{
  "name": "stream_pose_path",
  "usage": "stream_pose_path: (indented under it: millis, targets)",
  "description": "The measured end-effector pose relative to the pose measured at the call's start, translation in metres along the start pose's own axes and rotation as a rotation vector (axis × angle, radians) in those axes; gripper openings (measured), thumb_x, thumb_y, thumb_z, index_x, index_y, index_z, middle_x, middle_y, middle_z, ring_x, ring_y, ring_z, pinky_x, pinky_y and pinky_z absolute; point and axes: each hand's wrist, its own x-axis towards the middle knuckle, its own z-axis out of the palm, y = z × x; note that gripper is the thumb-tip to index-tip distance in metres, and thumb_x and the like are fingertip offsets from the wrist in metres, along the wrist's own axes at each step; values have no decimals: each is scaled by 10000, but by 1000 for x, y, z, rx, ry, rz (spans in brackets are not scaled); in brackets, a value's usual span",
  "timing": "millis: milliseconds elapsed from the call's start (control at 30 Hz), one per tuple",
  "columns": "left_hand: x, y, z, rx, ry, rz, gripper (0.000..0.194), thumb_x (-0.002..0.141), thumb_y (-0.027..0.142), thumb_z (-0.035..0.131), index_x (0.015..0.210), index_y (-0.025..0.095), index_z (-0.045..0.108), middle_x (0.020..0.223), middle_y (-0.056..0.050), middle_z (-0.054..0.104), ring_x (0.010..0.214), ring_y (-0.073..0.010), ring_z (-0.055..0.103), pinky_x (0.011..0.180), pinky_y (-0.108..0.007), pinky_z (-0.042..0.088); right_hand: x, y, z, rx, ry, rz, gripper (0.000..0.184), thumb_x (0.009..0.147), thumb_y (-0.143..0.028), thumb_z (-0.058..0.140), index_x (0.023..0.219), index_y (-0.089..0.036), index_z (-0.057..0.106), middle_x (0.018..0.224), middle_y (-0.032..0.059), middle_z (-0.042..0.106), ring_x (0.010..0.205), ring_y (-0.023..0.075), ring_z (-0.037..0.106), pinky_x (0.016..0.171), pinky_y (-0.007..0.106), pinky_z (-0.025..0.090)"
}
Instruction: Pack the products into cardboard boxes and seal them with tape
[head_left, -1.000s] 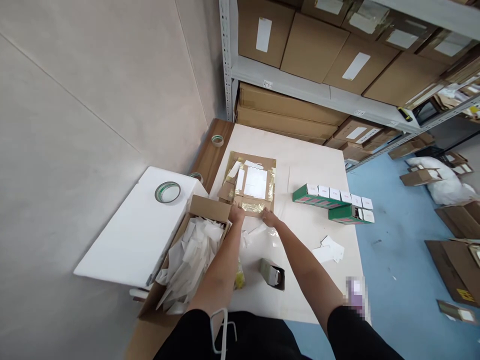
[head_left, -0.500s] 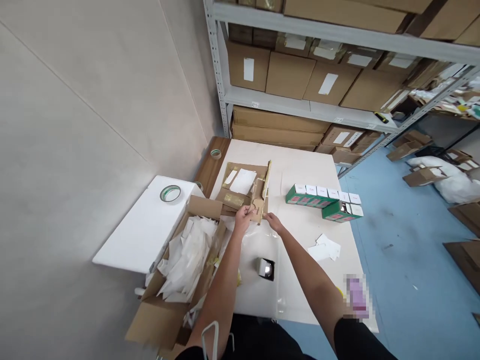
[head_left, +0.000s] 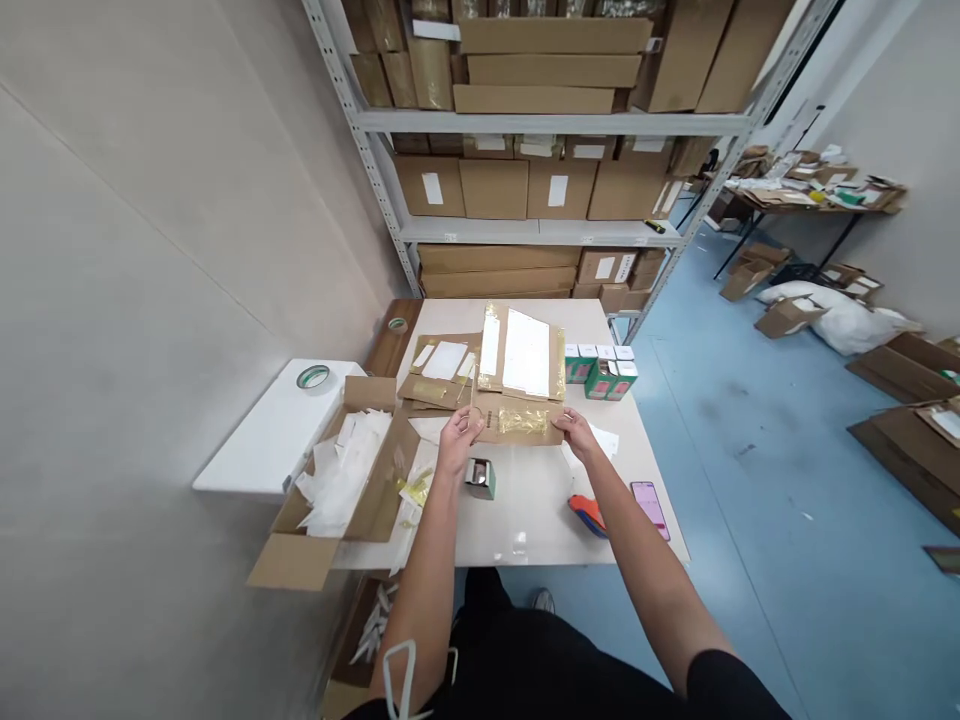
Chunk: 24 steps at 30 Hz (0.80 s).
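A flattened cardboard box (head_left: 514,440) is held up over the table, its face with white labels (head_left: 526,352) and shiny tan tape (head_left: 523,421) toward me. My left hand (head_left: 459,438) pinches its lower left corner, and my right hand (head_left: 576,433) grips the lower right corner; both are closed on the cardboard. Just below the left hand stands a small open green-and-white box (head_left: 480,478) with a rounded shiny thing inside. More flat cardboard with labels (head_left: 442,360) lies behind on the left. Close to my right forearm is a red-and-blue tool (head_left: 587,514), partly hidden by it.
Several small green-and-white boxes (head_left: 611,380) stand at the table's right side, with a phone (head_left: 650,508) nearer me. A carton of white packing pieces (head_left: 349,470) is on the left. Tape rolls (head_left: 313,377) sit farther left. Loaded shelving (head_left: 540,230) stands behind the table.
The cardboard, nearly edge-on before, is now spread wide with its labelled face showing. My hands have moved apart. The view has shifted, showing more shelving and floor.
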Motion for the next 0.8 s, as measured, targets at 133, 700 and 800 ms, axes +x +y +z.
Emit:
stream_pose_path:
  millis: [133, 700, 800]
  targets:
    - [-32, -28, -1, 284, -85, -6, 655, 682, 479, 892, 1218, 166, 682, 1019, -96, 785, 1002, -262, 738, 928, -403, 575, -63, -6, -45, -47, 106, -98, 569, 547, -408, 945, 960, -254, 586, 806, -11, 764, 759, 211, 709, 708, 311, 554]
    - [-28, -119, -20, 1369, 86, -294, 923, 767, 328, 755, 1590, 207, 355, 1460, -188, 532, 1291, -366, 576, 1009, -426, 469, -182, 25, -100, -194, 126, -14, 600, 609, -457, 894, 1047, -269, 530, 901, 22, 786, 779, 257, 739, 668, 342, 570]
    - [-11, -115, -20, 1404, 163, -247, 799, 815, 339, 703, 1549, 220, 410, 1431, -185, 548, 1280, -382, 566, 1003, -459, 464, -188, 28, -89, -197, 113, -1, 583, 622, -462, 881, 1045, -265, 531, 882, 22, 783, 785, 257, 738, 680, 343, 562]
